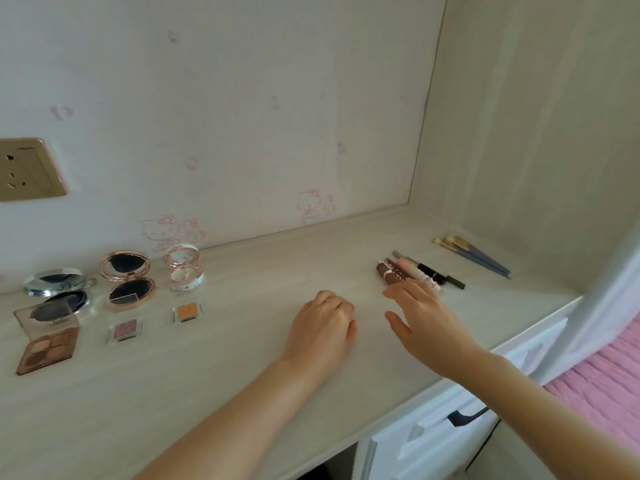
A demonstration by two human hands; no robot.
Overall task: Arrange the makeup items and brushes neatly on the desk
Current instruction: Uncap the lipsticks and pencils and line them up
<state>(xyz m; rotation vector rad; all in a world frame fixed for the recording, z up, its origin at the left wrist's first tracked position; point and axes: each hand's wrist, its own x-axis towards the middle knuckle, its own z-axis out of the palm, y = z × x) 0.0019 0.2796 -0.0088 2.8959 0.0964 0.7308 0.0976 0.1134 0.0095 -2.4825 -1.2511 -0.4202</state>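
Observation:
On the pale wooden desk [225,393], open compacts stand at the left: a silver one [57,289], a rose-gold one [128,280] and a small pink-white one [183,268]. In front lie a brown eyeshadow palette [46,344], a mauve single shadow [125,331] and an orange one [187,312]. At the right, lip glosses and pencils [412,270] lie side by side, with blue-handled brushes [474,254] behind them. My left hand [323,323] rests on the desk with fingers loosely curled, holding nothing. My right hand [420,315] hovers with straight fingers just in front of the lip glosses.
A wall with pink cartoon-cat wallpaper and a gold socket [26,169] backs the desk. A side panel [536,133] closes the right end. White drawers with a dark handle [465,417] sit below the front edge, beside pink bedding [606,382].

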